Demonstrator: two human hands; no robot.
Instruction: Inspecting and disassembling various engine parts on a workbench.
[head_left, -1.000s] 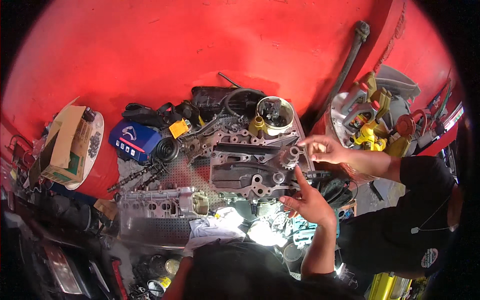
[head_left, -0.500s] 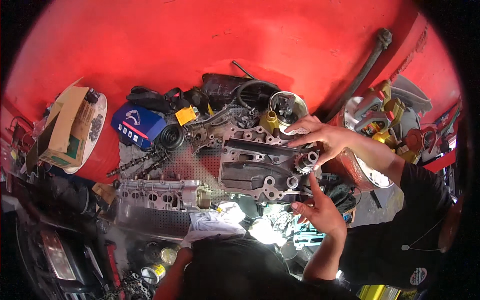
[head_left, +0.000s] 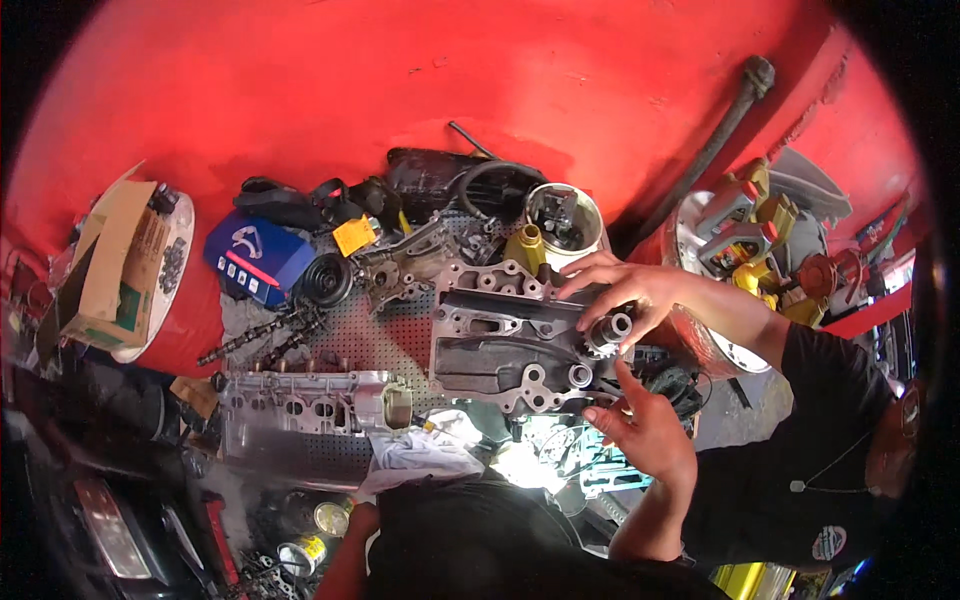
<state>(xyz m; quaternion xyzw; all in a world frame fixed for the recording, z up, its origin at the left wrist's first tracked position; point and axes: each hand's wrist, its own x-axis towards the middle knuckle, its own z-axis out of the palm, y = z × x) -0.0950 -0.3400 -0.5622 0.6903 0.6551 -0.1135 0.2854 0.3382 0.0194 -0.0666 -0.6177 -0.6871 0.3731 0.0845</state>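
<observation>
Right grip [head_left: 650,430] spread beside a gear [head_left: 605,338]

Fingers on that right grip are parted, the index pointing up at the gear's near edge and the thumb standing off to the left; from where I sit, I cannot tell whether the fingertip touches metal. My left grip [head_left: 366,517] is partly hidden low in the view, near a white cloth [head_left: 430,450], and I cannot tell whether its fingers are spread or pressed together.

Just beyond my right grip, the gear sits at the right-hand end of a large engine block [head_left: 470,365] on the surface [head_left: 335,447]. A co-worker's hand [head_left: 640,290] hangs over that same end, fingers spread about the gear's far side. Bright light falls on teal parts [head_left: 617,470] on the near side of the block.

Left of the cloth I see a long silver engine part [head_left: 300,400]. Past it are dark shafts [head_left: 255,335], a round black pulley [head_left: 327,280] and a blue box [head_left: 255,255].

Behind the block stand a yellow jug [head_left: 525,248] and a white bucket [head_left: 592,222] holding dark parts. Bottles [head_left: 735,205] crowd a drum [head_left: 695,345] on my right; a cardboard box [head_left: 105,270] stands far left. Farthest off, a dark pole [head_left: 710,150] leans by the red wall [head_left: 450,80].
</observation>
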